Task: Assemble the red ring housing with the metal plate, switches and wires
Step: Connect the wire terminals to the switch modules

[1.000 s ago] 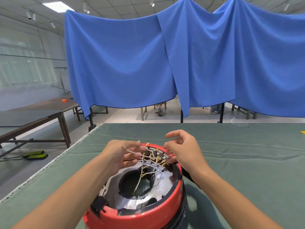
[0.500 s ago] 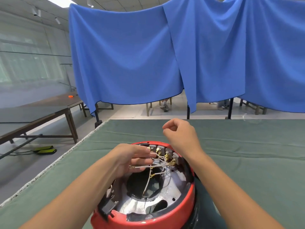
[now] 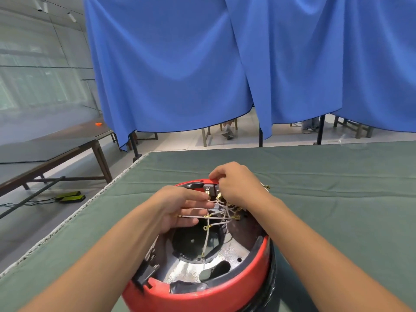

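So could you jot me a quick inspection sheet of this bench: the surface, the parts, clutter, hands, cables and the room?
Surface: green cloth covers the table.
Job's things: red ring housing holds the metal plate; switches sit at its far rim.
Clutter: nothing seen.
Hands: left hand holds a white wire; right hand curls at the switches, its grasp hidden.
Cables: white wires with brass terminals cross the opening.
Surroundings: blue curtain, side table.
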### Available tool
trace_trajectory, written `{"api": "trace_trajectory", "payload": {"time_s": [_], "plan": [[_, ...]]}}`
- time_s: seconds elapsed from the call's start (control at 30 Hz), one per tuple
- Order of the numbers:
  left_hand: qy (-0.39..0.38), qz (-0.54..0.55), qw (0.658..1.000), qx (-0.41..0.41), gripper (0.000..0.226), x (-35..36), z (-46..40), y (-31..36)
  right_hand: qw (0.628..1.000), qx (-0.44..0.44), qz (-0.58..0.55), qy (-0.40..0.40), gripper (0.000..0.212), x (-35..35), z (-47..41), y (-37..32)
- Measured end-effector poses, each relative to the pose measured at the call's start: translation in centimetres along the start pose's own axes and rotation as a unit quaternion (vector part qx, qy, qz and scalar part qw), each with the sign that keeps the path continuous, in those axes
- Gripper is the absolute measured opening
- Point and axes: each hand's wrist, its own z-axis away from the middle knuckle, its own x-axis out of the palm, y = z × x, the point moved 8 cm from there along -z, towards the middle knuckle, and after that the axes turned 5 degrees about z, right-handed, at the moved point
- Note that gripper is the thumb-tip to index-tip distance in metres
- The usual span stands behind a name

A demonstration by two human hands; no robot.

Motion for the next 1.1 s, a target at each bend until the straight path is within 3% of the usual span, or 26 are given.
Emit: {"api": "trace_trajectory", "payload": {"time_s": [0.3, 0.6, 1.1], "plan": [[-0.014, -0.006, 1.0, -0.001, 0.007, 0.5, -0.6, 0.0, 1.0, -0.006, -0.017, 0.006, 0.031, 0.1, -0.1, 0.1], [-0.056, -0.035, 0.998, 0.004, 0.014, 0.8, -0.6, -0.1, 1.0, 0.002, -0.017, 0.003, 0.038, 0.2, -0.3, 0.4], [-0.001, -0.041, 0.998, 0.042, 0.009, -0.2, -1.6, 0.3, 1.0, -0.011, -0.025, 0.005, 0.03, 0.2, -0.3, 0.2]]}}
